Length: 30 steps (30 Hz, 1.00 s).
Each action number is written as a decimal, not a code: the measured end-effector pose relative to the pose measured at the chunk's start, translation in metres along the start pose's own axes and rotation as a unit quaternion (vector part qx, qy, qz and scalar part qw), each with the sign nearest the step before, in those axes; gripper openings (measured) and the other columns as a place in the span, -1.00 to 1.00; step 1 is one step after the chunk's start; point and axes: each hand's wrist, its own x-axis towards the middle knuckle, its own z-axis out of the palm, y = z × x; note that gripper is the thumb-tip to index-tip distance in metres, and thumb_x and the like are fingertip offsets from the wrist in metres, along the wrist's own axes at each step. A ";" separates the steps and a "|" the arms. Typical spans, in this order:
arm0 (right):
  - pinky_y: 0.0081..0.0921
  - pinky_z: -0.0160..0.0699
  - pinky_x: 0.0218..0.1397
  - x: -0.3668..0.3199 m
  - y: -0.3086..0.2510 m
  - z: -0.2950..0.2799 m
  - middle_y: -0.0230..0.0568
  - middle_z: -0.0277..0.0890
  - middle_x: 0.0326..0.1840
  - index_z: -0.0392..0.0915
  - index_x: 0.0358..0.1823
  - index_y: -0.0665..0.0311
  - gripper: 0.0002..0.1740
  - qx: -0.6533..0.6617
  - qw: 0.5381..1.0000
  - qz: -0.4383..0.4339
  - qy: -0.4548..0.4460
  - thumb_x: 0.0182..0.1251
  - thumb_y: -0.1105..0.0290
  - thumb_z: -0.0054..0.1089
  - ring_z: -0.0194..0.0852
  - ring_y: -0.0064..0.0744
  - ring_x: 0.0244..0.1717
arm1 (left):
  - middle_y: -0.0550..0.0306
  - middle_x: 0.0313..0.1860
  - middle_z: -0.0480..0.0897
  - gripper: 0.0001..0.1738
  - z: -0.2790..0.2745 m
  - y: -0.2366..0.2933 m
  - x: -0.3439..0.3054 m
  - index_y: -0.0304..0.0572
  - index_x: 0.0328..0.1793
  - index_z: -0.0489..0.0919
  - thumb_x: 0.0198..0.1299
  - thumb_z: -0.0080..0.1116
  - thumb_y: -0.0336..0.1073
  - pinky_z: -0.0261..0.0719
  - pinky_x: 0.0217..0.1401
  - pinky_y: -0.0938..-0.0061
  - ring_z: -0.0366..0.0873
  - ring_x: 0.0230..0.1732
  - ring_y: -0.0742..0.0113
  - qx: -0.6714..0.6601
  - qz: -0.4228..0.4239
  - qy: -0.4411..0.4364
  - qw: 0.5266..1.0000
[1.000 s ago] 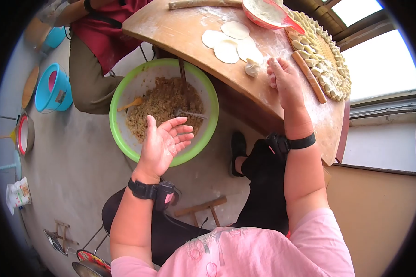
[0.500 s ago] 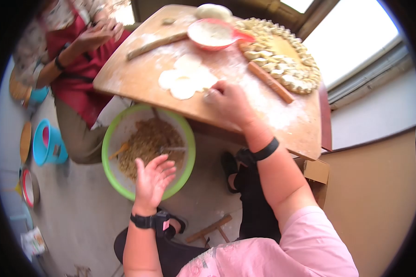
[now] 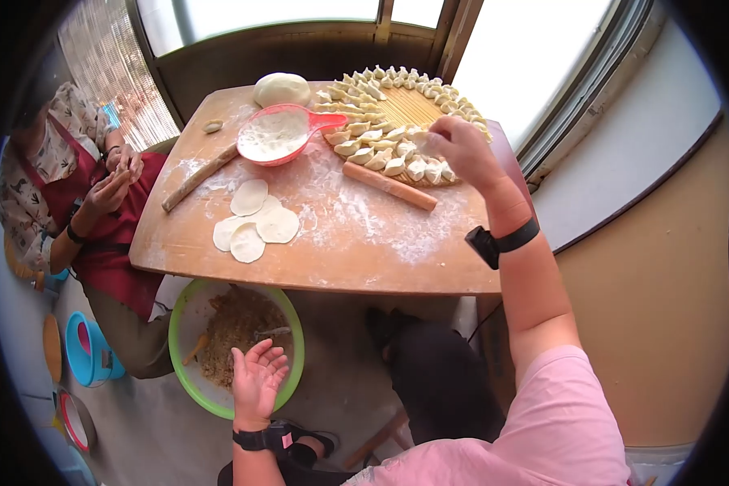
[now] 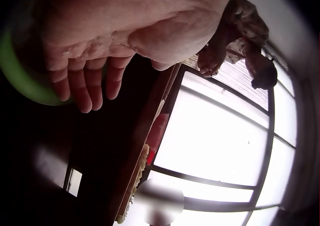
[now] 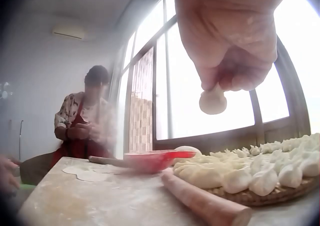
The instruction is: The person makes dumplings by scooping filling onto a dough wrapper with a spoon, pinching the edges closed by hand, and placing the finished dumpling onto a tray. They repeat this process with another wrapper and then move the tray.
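My right hand (image 3: 471,154) pinches a dumpling (image 5: 213,100) between thumb and fingers, above the near right part of a round woven tray (image 3: 405,105). Rows of folded dumplings (image 3: 381,154) line that tray around a bare middle. In the right wrist view the held dumpling hangs over the level of the others. My left hand (image 3: 259,377), palm up with loosely spread fingers and nothing in it, is over the near edge of a green-rimmed basin (image 3: 296,356). Inside the basin lie minced filling (image 3: 235,340), an orange spoon (image 3: 194,348) and a pale utensil.
On the floured table (image 3: 340,259) are several round wrappers (image 3: 251,202), two rolling pins (image 3: 389,186), (image 3: 198,178), a red strainer (image 3: 275,134) with flour and a dough lump (image 3: 282,89). A person in a red apron (image 3: 81,178) sits at the left, hands together. A blue bucket (image 3: 93,356) stands behind.
My right hand has picked up the dumpling from the table beside the wrappers and carried it across to the tray. The head view has swung up; my left hand keeps its open palm near the basin.
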 end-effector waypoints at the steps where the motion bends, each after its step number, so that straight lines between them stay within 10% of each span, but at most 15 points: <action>1: -0.29 0.61 -0.09 0.008 0.020 -0.015 0.00 0.70 -0.27 0.68 -0.20 0.41 -0.73 0.001 1.000 0.010 0.012 0.34 0.29 0.29 0.69 -0.17 -0.25 | -0.02 -0.04 0.66 -0.24 0.002 -0.001 0.002 -0.23 0.23 0.52 0.53 -0.33 0.34 0.67 0.06 0.27 0.64 -0.04 0.16 0.001 -0.001 0.003 1.000; 11: -0.25 0.60 0.06 0.067 0.165 -0.038 0.07 0.71 -0.15 0.69 -0.09 0.29 -0.79 -0.121 0.989 0.077 0.035 0.37 0.33 0.27 0.69 -0.04 -0.10 | -0.07 -0.04 0.68 -0.26 0.017 -0.011 0.031 -0.26 0.21 0.53 0.52 -0.26 0.32 0.71 0.01 0.26 0.67 -0.06 0.12 0.004 -0.014 0.032 0.999; 30: -0.32 0.59 0.15 0.080 0.189 -0.030 -0.12 0.73 -0.07 0.75 -0.02 0.10 -0.76 -0.243 0.964 0.094 -0.052 0.39 0.28 0.20 0.69 -0.11 0.01 | -0.04 -0.09 0.70 -0.28 0.029 -0.021 0.051 -0.27 0.20 0.54 0.52 -0.21 0.30 0.67 -0.01 0.30 0.67 -0.10 0.16 0.020 -0.029 0.044 0.998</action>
